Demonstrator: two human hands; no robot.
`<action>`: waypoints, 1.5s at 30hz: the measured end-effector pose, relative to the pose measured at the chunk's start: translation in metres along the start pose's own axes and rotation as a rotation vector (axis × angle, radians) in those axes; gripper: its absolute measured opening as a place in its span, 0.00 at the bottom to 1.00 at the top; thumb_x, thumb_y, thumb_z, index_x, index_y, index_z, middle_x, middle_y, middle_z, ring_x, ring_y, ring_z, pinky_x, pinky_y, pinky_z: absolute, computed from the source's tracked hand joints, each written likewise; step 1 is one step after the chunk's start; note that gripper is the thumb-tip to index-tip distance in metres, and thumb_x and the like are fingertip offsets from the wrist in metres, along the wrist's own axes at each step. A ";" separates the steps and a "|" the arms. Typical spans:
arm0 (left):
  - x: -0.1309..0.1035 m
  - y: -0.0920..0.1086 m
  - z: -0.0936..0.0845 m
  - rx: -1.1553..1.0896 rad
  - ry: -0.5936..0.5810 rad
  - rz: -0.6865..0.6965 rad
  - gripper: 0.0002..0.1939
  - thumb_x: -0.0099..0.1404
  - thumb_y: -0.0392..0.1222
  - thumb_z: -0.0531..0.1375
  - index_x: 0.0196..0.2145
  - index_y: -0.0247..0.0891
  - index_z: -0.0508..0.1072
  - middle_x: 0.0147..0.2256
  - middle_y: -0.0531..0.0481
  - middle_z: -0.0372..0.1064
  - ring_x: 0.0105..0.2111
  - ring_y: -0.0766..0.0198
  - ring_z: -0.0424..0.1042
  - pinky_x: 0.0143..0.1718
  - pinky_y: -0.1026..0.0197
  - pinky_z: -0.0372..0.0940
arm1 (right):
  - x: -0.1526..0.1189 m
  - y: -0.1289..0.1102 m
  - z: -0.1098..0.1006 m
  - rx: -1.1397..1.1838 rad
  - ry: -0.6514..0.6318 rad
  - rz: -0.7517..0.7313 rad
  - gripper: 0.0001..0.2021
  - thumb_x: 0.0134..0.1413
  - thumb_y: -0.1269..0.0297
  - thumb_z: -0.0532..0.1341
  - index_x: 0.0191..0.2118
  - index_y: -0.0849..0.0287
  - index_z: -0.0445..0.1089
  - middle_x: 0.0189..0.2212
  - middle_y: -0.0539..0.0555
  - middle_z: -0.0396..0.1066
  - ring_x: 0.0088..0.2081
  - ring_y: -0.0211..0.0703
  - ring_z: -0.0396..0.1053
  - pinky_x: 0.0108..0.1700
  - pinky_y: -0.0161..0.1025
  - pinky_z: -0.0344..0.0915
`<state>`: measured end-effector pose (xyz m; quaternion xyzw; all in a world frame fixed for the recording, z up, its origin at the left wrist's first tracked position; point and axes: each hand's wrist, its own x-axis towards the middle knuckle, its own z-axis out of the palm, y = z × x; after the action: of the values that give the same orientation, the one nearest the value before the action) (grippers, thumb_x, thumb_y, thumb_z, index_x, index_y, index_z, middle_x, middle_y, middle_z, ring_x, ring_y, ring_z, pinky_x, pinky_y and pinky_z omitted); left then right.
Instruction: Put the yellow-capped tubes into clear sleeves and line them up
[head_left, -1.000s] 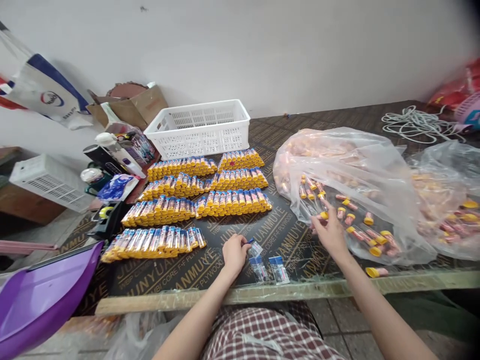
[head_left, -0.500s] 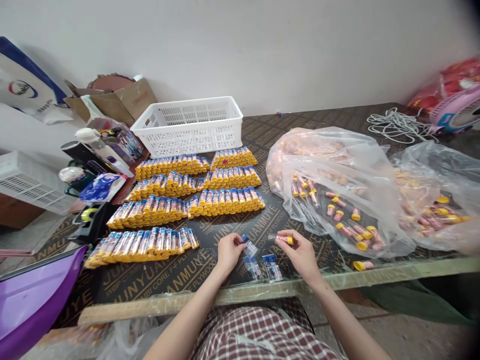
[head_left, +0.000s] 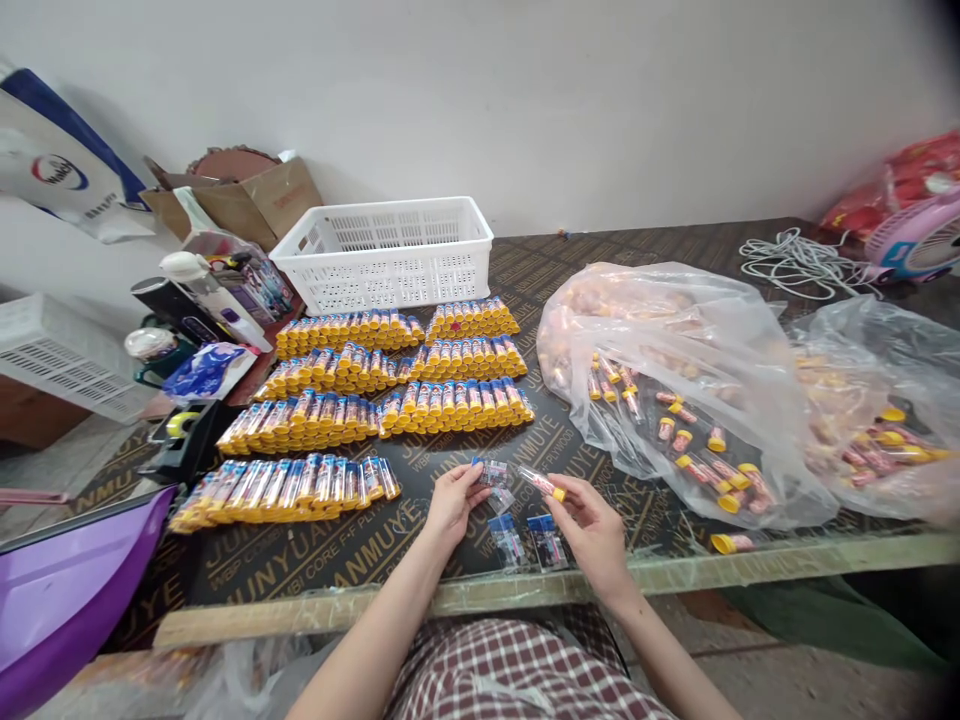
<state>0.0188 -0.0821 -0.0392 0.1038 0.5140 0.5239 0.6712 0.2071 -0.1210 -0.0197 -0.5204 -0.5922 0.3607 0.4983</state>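
Note:
Pinched in the fingers of my left hand (head_left: 454, 503) is a small clear plastic sleeve (head_left: 493, 473) with a blue end. My right hand (head_left: 591, 530) grips a clear tube (head_left: 541, 484) by its yellow cap, its far end pointing at the sleeve but apart from it. Two stacks of sleeves, a left one (head_left: 507, 541) and a right one (head_left: 548, 543), lie between my hands near the table edge. Rows of yellow-capped tubes with blue tops (head_left: 300, 485) fill the table's left. An open plastic bag (head_left: 675, 350) on the right holds loose yellow-capped tubes.
A white basket (head_left: 386, 260) stands behind the rows. At the left are a tape dispenser (head_left: 184, 440), bottles and a purple tray (head_left: 82, 600). One loose tube (head_left: 731, 543) lies near the front edge. Farther right are another bag (head_left: 862, 400), white cord (head_left: 799, 262) and a pink fan (head_left: 915, 235).
My left hand has lifted a sleeve from near the stacks and turned it sideways. The tube in my right hand has moved slightly left and tilted, and its clear length shows more.

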 end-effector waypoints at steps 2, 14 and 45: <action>-0.001 0.000 -0.001 -0.038 0.025 -0.013 0.12 0.45 0.38 0.70 0.25 0.31 0.72 0.23 0.51 0.72 0.19 0.71 0.69 0.24 0.68 0.67 | -0.002 -0.002 0.001 -0.049 0.006 -0.055 0.10 0.55 0.65 0.59 0.44 0.55 0.70 0.43 0.56 0.70 0.44 0.44 0.70 0.46 0.43 0.69; -0.009 -0.004 0.003 -0.019 0.068 0.047 0.21 0.40 0.51 0.71 0.24 0.31 0.72 0.21 0.50 0.71 0.21 0.69 0.70 0.23 0.68 0.66 | -0.003 -0.007 0.007 -0.233 -0.054 -0.318 0.14 0.56 0.72 0.58 0.47 0.53 0.70 0.44 0.54 0.72 0.46 0.44 0.70 0.50 0.44 0.67; -0.054 0.004 0.021 0.287 -0.444 -0.084 0.22 0.44 0.49 0.70 0.32 0.30 0.76 0.28 0.45 0.72 0.23 0.67 0.68 0.26 0.66 0.63 | -0.001 -0.003 0.012 0.164 -0.391 -0.209 0.43 0.37 0.79 0.55 0.63 0.51 0.45 0.58 0.58 0.57 0.57 0.49 0.61 0.58 0.49 0.60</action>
<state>0.0375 -0.1151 0.0044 0.2888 0.4269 0.3818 0.7672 0.1948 -0.1211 -0.0195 -0.3342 -0.6970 0.4480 0.4492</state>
